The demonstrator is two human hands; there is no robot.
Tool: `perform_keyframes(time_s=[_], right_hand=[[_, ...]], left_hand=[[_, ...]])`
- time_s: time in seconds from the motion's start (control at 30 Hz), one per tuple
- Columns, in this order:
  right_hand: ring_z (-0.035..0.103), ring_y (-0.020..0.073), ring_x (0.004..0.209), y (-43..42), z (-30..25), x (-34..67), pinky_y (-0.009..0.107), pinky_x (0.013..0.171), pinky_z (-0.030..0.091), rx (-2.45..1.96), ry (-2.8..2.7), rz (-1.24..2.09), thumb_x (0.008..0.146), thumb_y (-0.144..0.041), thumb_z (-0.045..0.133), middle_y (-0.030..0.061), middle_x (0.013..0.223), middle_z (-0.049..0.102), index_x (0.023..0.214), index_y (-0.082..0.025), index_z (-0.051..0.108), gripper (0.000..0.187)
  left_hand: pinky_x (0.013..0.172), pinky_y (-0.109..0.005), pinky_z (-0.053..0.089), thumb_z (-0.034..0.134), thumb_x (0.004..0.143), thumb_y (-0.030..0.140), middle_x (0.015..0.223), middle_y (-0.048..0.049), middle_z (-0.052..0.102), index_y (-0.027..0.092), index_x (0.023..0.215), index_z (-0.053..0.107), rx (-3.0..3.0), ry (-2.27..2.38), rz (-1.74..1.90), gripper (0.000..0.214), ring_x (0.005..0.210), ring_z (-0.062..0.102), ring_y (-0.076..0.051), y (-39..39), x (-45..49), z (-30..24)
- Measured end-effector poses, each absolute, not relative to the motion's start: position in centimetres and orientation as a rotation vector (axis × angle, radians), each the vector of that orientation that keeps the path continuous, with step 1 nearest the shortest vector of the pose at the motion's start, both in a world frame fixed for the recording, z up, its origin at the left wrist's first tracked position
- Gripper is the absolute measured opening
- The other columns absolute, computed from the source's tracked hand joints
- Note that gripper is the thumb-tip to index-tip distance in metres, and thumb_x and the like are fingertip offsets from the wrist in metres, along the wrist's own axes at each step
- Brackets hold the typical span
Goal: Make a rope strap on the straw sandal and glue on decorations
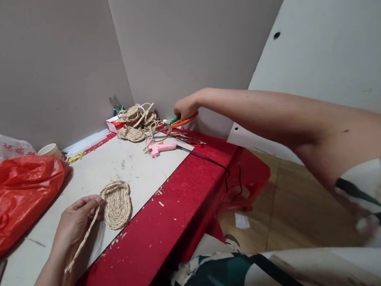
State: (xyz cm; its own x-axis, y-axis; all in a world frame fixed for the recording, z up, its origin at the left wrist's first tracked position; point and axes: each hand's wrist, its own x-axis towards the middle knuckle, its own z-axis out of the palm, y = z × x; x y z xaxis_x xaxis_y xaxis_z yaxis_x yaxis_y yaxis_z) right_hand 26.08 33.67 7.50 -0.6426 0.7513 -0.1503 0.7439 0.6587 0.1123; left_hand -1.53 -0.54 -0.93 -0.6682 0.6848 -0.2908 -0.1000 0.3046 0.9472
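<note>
Near left, my left hand (77,216) is pinched narrow, thumb and fingers on a braided cord (87,236), right at the edge of the woven oval piece (118,207), which lies on the pale board (89,172). Far middle, a heap of braids (138,116), then the pink glue gun (163,148). Farther right, my right hand (186,107) curls over orange (186,121) and green handles (175,119); gripping or just touching, I can't tell from here.
</note>
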Motion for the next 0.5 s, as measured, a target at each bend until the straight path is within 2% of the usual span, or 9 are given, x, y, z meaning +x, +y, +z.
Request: perform_keyframes(time_s=[0.13,0.3,0.43,0.5], right_hand=[[0.053,0.0132,0.069,33.9,7.5,28.0,0.027,0.066,0.035,1.258,2.622,-0.046,0.076,-0.024,0.07,0.0054,0.068,0.061,0.08,-0.005,0.067,0.019],[0.052,0.0133,0.076,32.7,5.8,29.5,0.026,0.071,0.038,1.272,2.841,-0.157,0.077,-0.035,0.072,0.0061,0.087,0.063,0.098,-0.01,0.065,0.034],[0.051,0.0167,0.091,31.0,3.8,29.8,0.031,0.081,0.042,1.39,3.104,-0.263,0.089,-0.033,0.059,0.0087,0.105,0.056,0.111,-0.012,0.053,0.031],[0.047,0.0188,0.094,29.7,3.0,29.5,0.032,0.084,0.041,1.447,3.188,-0.408,0.095,-0.031,0.047,0.0107,0.104,0.053,0.114,-0.011,0.047,0.028]], left_hand=[[0.048,-0.021,0.045,0.086,0.05,0.036,0.071,-0.0019,0.07,0.018,0.082,0.072,0.545,1.878,1.413,0.04,0.057,0.061,-0.014,-0.6,-1.7,-1.4],[0.051,-0.026,0.051,0.086,0.052,0.036,0.078,-0.0058,0.074,0.019,0.086,0.073,0.556,1.877,1.412,0.04,0.064,0.067,-0.021,-0.7,-2.0,-1.8],[0.048,-0.024,0.049,0.086,0.052,0.034,0.076,-0.0064,0.074,0.018,0.081,0.073,0.56,1.882,1.426,0.036,0.062,0.066,-0.02,-0.5,-2.2,-1.8],[0.05,-0.022,0.049,0.086,0.054,0.033,0.075,-0.0057,0.073,0.017,0.079,0.072,0.553,1.89,1.447,0.032,0.062,0.065,-0.017,-0.4,-2.1,-1.7]])
